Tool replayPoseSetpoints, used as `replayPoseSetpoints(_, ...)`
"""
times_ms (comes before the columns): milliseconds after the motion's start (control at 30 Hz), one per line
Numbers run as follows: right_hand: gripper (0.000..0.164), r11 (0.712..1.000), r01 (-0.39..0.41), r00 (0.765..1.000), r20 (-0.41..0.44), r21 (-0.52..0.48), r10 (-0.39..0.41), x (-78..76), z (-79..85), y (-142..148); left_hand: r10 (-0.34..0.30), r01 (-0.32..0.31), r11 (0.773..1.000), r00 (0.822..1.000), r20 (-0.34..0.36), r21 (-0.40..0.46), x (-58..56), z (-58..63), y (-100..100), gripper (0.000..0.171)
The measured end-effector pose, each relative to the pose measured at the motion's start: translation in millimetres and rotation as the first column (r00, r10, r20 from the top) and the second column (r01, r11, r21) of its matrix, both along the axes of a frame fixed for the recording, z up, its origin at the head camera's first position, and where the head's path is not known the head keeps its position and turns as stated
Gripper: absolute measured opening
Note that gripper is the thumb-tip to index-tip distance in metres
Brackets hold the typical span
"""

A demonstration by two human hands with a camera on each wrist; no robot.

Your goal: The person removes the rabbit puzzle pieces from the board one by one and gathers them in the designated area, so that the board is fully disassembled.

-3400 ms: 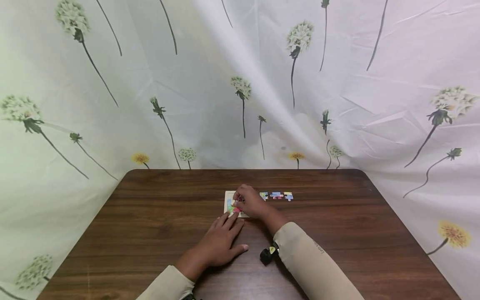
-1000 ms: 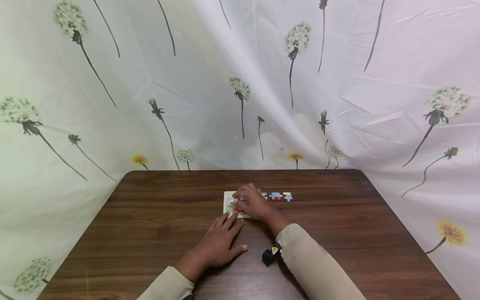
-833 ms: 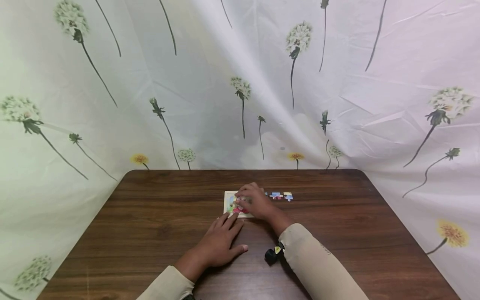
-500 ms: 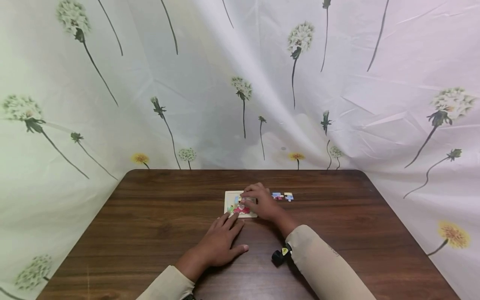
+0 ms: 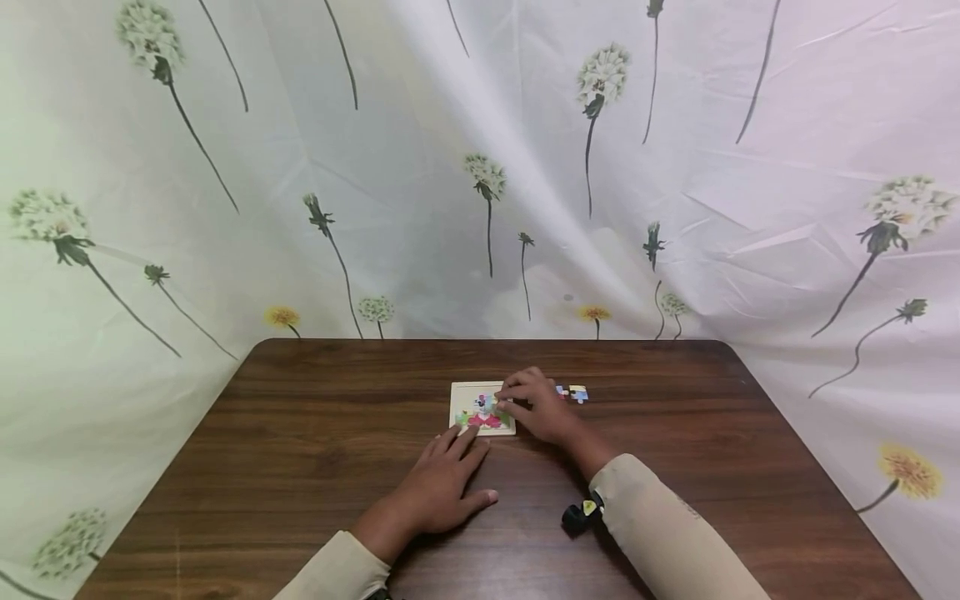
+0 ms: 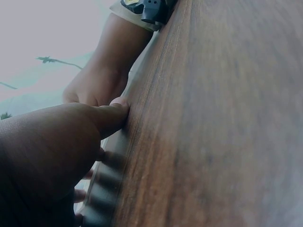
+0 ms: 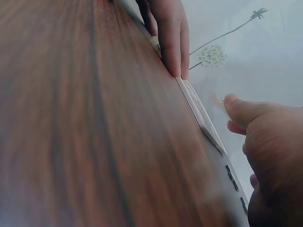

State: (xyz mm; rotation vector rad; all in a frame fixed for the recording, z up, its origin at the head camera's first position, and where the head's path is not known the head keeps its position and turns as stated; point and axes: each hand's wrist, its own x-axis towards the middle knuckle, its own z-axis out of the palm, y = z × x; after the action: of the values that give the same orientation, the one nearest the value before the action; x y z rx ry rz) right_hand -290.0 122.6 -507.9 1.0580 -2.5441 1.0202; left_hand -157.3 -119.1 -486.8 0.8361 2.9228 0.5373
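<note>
A small cream puzzle tray (image 5: 459,397) lies on the table, with colourful pieces along its front and middle; its upper left shows bare cream. My left hand (image 5: 438,490) lies open, fingers fairly straight, fingertips touching the tray's front edge. In the right wrist view, the fingers of the left hand (image 7: 171,40) meet the tray's edge (image 7: 199,111). My right hand (image 5: 542,408) is over the tray's right side. Its thumb and finger pinch a thin jigsaw piece (image 7: 217,98), held raised above the tray, seen edge-on; its picture is mostly hidden.
Right of the tray, a loose jigsaw piece (image 5: 577,393) lies on the wooden table (image 5: 322,450); another piece (image 5: 562,392) beside it is partly behind the right hand. A flower-printed curtain (image 5: 420,208) hangs behind the table's far edge.
My right hand has moved rightward across the tray with the jigsaw piece, uncovering the tray's left and middle and covering more of the loose pieces. The left hand has stayed still.
</note>
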Motion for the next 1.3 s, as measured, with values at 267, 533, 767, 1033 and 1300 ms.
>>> replayPoseSetpoints(267,0.020,0.999,0.040,0.998,0.040,-0.012,-0.040,4.6,-0.3,19,0.008,-0.008,1.000,1.000,0.009,0.003,-2.0,-5.6,-1,0.078)
replayPoseSetpoints(533,0.017,0.997,0.073,0.997,0.029,-0.025,-0.072,8.0,-2.1,41,0.003,-0.002,1.000,1.000,-0.024,0.021,-4.9,-13.6,-1,0.079)
replayPoseSetpoints(767,0.017,0.992,0.124,0.991,0.049,-0.010,-0.123,10.9,-0.7,54,0.007,-0.007,1.000,1.000,0.011,0.003,-2.1,-2.5,1,0.077)
replayPoseSetpoints(1033,0.015,0.993,0.115,0.992,0.061,-0.003,-0.115,10.3,2.8,55,0.012,-0.012,1.000,0.999,0.033,0.000,-1.7,1.6,0,0.077)
replayPoseSetpoints(1300,0.015,0.994,0.112,0.989,0.099,0.012,-0.113,10.9,3.6,56,0.015,-0.014,1.000,0.999,0.045,-0.014,-3.7,-1.4,0,0.077)
